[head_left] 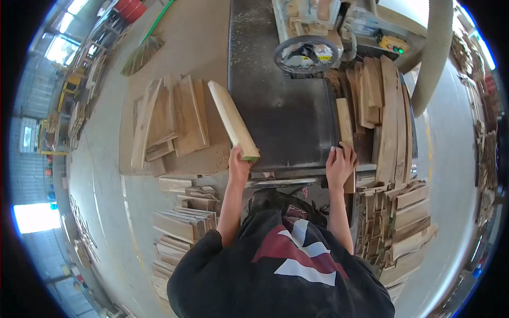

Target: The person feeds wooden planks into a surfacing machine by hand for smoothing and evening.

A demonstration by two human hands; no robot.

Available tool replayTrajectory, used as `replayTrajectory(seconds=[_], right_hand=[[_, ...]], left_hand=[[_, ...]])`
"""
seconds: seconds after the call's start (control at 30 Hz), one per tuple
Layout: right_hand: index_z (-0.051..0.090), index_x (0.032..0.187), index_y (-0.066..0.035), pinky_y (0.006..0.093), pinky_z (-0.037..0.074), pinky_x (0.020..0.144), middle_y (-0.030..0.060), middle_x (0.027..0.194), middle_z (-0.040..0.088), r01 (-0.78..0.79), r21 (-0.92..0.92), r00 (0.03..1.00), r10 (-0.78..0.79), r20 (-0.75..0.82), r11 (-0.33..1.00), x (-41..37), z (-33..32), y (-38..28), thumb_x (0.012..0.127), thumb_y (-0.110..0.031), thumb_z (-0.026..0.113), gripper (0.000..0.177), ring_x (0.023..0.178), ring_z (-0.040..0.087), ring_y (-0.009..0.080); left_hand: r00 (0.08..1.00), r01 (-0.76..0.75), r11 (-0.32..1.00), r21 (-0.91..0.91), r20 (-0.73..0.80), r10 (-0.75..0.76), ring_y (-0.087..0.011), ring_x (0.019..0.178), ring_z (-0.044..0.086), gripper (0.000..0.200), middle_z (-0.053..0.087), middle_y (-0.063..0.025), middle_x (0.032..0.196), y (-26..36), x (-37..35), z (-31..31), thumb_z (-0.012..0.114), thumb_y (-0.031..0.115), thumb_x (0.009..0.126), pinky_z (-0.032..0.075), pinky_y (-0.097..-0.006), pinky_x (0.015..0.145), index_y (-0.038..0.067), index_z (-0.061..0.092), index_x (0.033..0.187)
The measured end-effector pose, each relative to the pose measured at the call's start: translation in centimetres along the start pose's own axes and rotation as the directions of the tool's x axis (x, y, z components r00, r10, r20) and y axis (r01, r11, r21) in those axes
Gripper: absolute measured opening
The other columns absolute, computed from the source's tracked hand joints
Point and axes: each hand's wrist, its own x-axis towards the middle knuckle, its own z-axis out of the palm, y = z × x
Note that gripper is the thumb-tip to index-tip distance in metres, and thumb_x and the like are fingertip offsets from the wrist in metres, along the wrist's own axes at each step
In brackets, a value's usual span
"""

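Left hand (240, 163), at the near left corner of the black tabletop (286, 124), right of the board pile (191, 119), pinches the green-ended plank (230, 117); right hand (341, 166) curls over the narrow board (344, 119), grip unclear. Holding just the near end could let the plank tip.

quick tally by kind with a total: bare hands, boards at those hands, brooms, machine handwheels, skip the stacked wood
Hands (left hand, right hand): 2
Boards (pale board in left, narrow board at right): 2
Broom: 1
Handwheel: 1
Total: 6
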Motion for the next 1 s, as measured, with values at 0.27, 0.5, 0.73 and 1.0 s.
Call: replayTrajectory(seconds=[0.27, 0.5, 0.73, 1.0], right_hand=[[0.068, 0.094, -0.01, 0.0566, 0.042, 0.101, 0.0031, 0.125, 0.065, 0.009, 0.008, 1.0, -0.009, 0.003, 1.0, 0.5, -1.1, 1.2, 0.096, -0.023, 0.069, 0.013, 0.115, 0.059, 0.0337], [0.069, 0.093, -0.009, 0.0551, 0.041, 0.103, 0.0033, 0.124, 0.066, 0.003, 0.038, 1.0, -0.003, 0.001, 0.999, 0.2, -0.6, 1.3, 0.097, -0.023, 0.068, 0.015, 0.116, 0.06, 0.0334], [0.07, 0.093, -0.009, 0.054, 0.042, 0.102, 0.0023, 0.125, 0.066, 0.03, 0.022, 0.999, -0.03, 0.013, 0.999, 0.1, -0.6, 1.6, 0.096, -0.023, 0.069, 0.015, 0.116, 0.06, 0.0319], [0.072, 0.091, -0.009, 0.0545, 0.042, 0.101, 0.0023, 0.124, 0.066, 0.018, 0.029, 1.0, -0.019, 0.004, 0.999, 0.1, -0.5, 1.5, 0.096, -0.024, 0.07, 0.015, 0.116, 0.06, 0.0318]], left_hand=[[0.998, -0.059, 0.794, 0.605, 0.026, 0.054, -0.023, 0.105, 0.07, 0.063, 0.067, -0.0091, 0.118, -3.8, 0.0, -0.2, 0.062, 0.041, 0.099, 0.057, -0.0386, 0.089, 0.007, 0.049, 0.151], [0.949, 0.093, 0.996, 0.014, 0.302, -0.093, -0.0433, 0.116, 0.066, 0.086, 0.062, -0.0269, 0.137, -4.8, -2.2, 2.5, 0.036, 0.063, 0.097, 0.056, -0.0522, 0.096, -0.002, 0.043, 0.153], [0.956, 0.103, 0.992, -0.077, 0.281, -0.078, -0.0442, 0.117, 0.065, 0.092, 0.06, -0.028, 0.138, -4.8, -2.5, 3.1, 0.03, 0.069, 0.096, 0.056, -0.0502, 0.095, 0.0, 0.038, 0.156], [0.96, -0.193, 0.397, 0.897, 0.089, 0.266, -0.0343, 0.119, 0.061, 0.075, 0.056, -0.021, 0.143, -4.9, -1.7, -0.2, 0.084, 0.037, 0.077, 0.051, -0.0465, 0.099, 0.005, 0.061, 0.142]])
